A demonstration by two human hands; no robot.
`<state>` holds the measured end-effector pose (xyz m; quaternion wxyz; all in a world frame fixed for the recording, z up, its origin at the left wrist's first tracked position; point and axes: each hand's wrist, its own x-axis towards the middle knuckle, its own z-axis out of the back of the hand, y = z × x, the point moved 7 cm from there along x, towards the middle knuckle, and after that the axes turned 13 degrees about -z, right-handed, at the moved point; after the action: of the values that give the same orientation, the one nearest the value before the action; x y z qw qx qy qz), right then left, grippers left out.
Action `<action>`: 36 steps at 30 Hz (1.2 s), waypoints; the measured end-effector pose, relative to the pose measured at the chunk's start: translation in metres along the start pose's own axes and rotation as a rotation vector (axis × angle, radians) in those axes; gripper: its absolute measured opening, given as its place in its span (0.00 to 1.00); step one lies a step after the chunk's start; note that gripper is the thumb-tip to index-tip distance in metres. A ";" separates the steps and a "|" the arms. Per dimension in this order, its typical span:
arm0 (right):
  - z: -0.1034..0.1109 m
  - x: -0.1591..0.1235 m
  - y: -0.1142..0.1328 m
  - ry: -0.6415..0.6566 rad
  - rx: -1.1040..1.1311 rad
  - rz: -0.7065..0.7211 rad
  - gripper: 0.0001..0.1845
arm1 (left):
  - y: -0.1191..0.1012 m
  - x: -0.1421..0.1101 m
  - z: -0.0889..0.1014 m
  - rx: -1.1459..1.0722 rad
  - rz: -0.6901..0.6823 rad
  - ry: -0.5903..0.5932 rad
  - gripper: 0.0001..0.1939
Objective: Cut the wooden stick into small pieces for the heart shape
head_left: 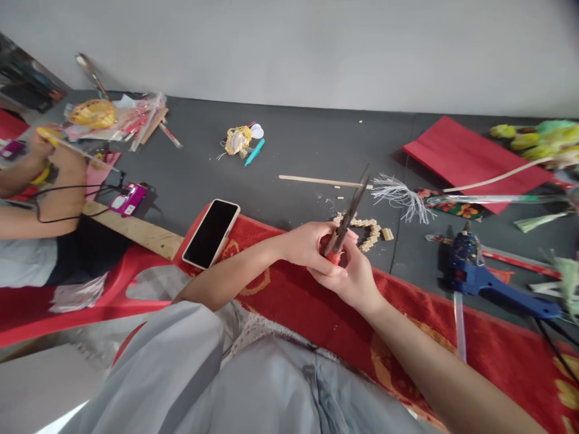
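In front of me, both hands come together at a pair of scissors (350, 212) with dark blades and a red handle. The blades point up and away, slightly apart at the tips. My left hand (310, 246) has its fingers closed around the handle area, and my right hand (355, 277) wraps it from the other side. Fingers hide much of the handle. Just beyond lies a ring of small pale wooden pieces (373, 232), partly covered by my hands. A short stack of such pieces (388, 234) sits right of it. Farther off rests a thin wooden stick (316, 179).
A phone (211, 232) lies to the left on a red cloth (289, 295). At the right are a blue glue gun (488, 280), red paper (470, 157) and a white string tassel (402, 196). Another person's arm (67, 175) and a purple device (129, 199) are at far left.
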<state>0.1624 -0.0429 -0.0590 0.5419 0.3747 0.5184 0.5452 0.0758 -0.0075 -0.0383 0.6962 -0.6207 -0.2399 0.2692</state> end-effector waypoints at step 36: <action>-0.007 0.004 0.000 0.072 -0.049 -0.030 0.22 | -0.009 -0.008 -0.011 -0.039 0.055 -0.330 0.27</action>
<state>0.1549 -0.0402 -0.0613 0.5398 0.3337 0.5296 0.5628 0.0779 -0.0220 -0.0308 0.6275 -0.5878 -0.3392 0.3818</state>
